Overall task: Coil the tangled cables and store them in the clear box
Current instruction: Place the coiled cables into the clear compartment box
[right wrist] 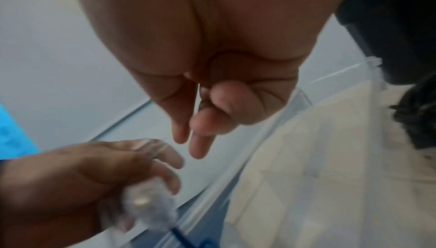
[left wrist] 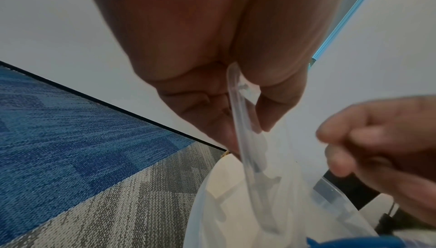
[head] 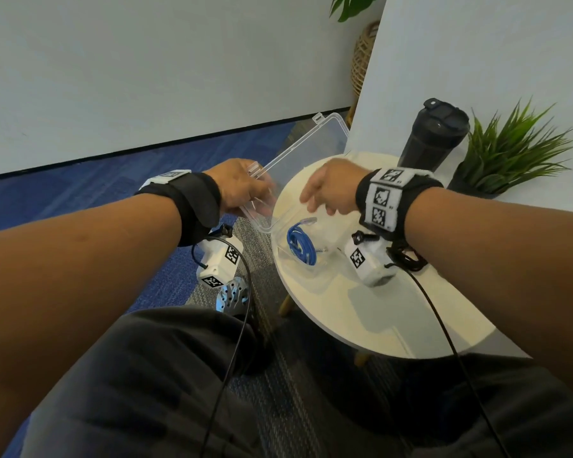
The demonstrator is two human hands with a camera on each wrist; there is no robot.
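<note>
A coiled blue cable [head: 301,246] lies inside the clear box [head: 311,271] on the round white table [head: 377,312]. The box's clear lid [head: 308,147] stands open, tilted up and away to the left. My left hand [head: 257,193] grips the lid's near edge; in the left wrist view the thumb and fingers [left wrist: 271,114] pinch the clear rim [left wrist: 238,102]. My right hand [head: 315,203] hovers just above the box, fingers loose and holding nothing. The right wrist view shows its fingers [right wrist: 200,140] close to my left hand [right wrist: 94,177], with a clear cable plug [right wrist: 146,201] below.
A black tumbler [head: 434,137] and a potted green plant [head: 510,153] stand at the table's far side against a white panel. A wicker basket [head: 361,61] is behind it. Blue and grey carpet [head: 113,193] lies left of the table. My knees are below.
</note>
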